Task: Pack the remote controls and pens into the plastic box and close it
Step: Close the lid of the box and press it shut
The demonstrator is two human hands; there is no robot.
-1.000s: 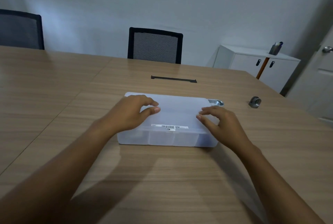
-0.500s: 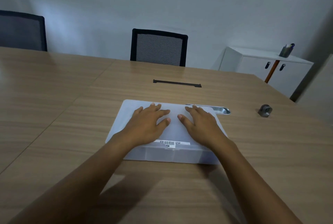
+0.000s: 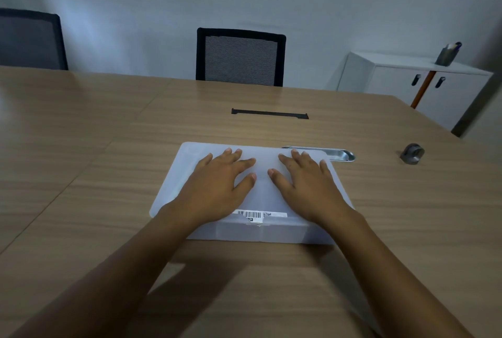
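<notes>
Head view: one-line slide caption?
Both hands, left hand and right hand, lie flat on the lid of the plastic box on the wooden table.

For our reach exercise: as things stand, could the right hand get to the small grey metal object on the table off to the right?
Probably yes. The right hand lies flat on the box lid, holding nothing, and only bare table separates it from the grey metal object.

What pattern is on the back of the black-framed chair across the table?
Fine horizontal black-and-white stripes on the black-framed chair, clearest in the head view.
</notes>
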